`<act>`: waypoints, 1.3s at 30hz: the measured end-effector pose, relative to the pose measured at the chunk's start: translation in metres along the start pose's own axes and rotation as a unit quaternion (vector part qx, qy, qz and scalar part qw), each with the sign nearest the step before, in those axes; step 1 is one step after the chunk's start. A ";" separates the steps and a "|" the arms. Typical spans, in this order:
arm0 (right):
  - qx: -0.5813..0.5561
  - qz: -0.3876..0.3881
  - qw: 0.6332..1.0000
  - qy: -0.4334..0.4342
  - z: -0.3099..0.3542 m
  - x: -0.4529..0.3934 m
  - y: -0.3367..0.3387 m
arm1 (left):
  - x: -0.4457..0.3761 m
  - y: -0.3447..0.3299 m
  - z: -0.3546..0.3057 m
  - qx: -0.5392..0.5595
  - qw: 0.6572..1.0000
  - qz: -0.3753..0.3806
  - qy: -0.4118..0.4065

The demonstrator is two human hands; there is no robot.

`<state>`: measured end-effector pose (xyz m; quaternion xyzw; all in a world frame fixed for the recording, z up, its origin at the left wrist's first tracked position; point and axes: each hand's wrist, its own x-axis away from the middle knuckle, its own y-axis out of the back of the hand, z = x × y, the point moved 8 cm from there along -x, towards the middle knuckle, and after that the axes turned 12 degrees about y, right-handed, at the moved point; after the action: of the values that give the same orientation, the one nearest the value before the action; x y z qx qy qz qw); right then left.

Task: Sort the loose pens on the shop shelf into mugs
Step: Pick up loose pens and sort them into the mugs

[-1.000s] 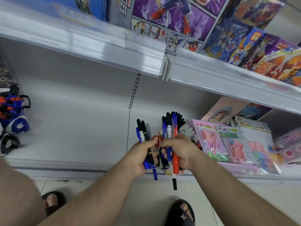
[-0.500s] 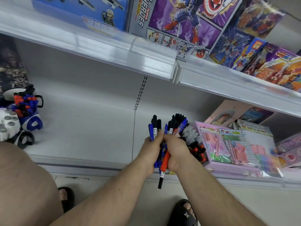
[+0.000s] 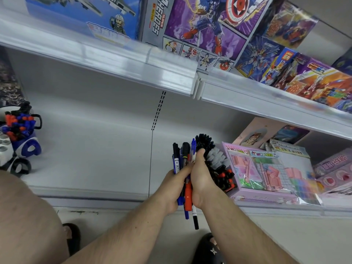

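A bundle of loose pens (image 3: pixel 187 195), blue, black and red, stands upright between both my hands at the front edge of the lower shelf (image 3: pixel 91 149). My left hand (image 3: pixel 170 189) grips the bundle from the left. From the right, my right hand (image 3: pixel 202 185) closes against the same bundle with its thumb pointing up. Just behind my right hand stand clusters of black-capped pens (image 3: pixel 204 141), grey-capped pens (image 3: pixel 217 157) and black-and-red pens (image 3: pixel 225 179); what holds them is hidden. At far left a blue and white mug (image 3: pixel 28 149) holds several red and blue pens.
A pink boxed toy set (image 3: pixel 266 178) lies right of the pens, with more packets behind it. The upper shelf edge (image 3: pixel 133 67) overhangs, carrying toy boxes. Another mug (image 3: pixel 19 167) sits at the left edge. My knee and sandalled feet are below.
My hands came together, merging the two separate bunches of pens into one bundle held by both. The view shifted slightly, so the mugs at left show more.
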<state>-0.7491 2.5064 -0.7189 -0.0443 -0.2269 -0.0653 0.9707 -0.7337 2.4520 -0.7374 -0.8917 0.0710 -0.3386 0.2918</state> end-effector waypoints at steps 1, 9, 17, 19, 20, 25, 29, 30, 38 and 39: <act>0.000 0.009 1.000 0.006 0.002 0.004 -0.002 | -0.002 0.001 0.001 0.008 1.000 -0.011 -0.003; 0.125 -0.049 0.979 0.154 0.028 -0.011 -0.002 | -0.016 0.010 -0.004 0.175 0.983 -0.043 -0.038; 0.227 0.051 0.951 0.206 0.050 0.013 -0.011 | -0.013 0.013 -0.022 0.210 0.977 -0.008 -0.038; 0.230 0.095 0.942 0.227 0.064 0.023 -0.009 | -0.011 0.014 -0.026 0.211 0.977 0.007 -0.032; 0.245 0.113 0.932 0.242 0.070 0.029 -0.008 | -0.009 0.013 -0.028 0.209 0.977 0.013 -0.032; 0.495 0.138 0.787 0.342 0.084 0.050 -0.011 | -0.004 0.000 -0.035 0.194 0.980 0.045 -0.015; 0.578 0.160 0.703 0.384 0.080 0.052 -0.015 | -0.002 0.002 -0.041 0.171 0.984 0.017 -0.041; 0.585 0.158 0.695 0.388 0.079 0.052 -0.016 | -0.002 0.003 -0.042 0.161 0.986 0.009 -0.052; 0.636 0.101 0.665 0.379 0.068 0.048 -0.020 | 0.003 0.004 -0.052 0.103 0.989 -0.018 -0.106; 0.632 0.099 0.671 0.375 0.068 0.048 -0.021 | 0.004 0.004 -0.053 0.096 0.989 -0.019 -0.107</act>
<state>-0.7389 2.4887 -0.6360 0.5862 0.1745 0.1794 0.7705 -0.7650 2.4221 -0.7058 -0.8920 -0.0102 -0.2516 0.3754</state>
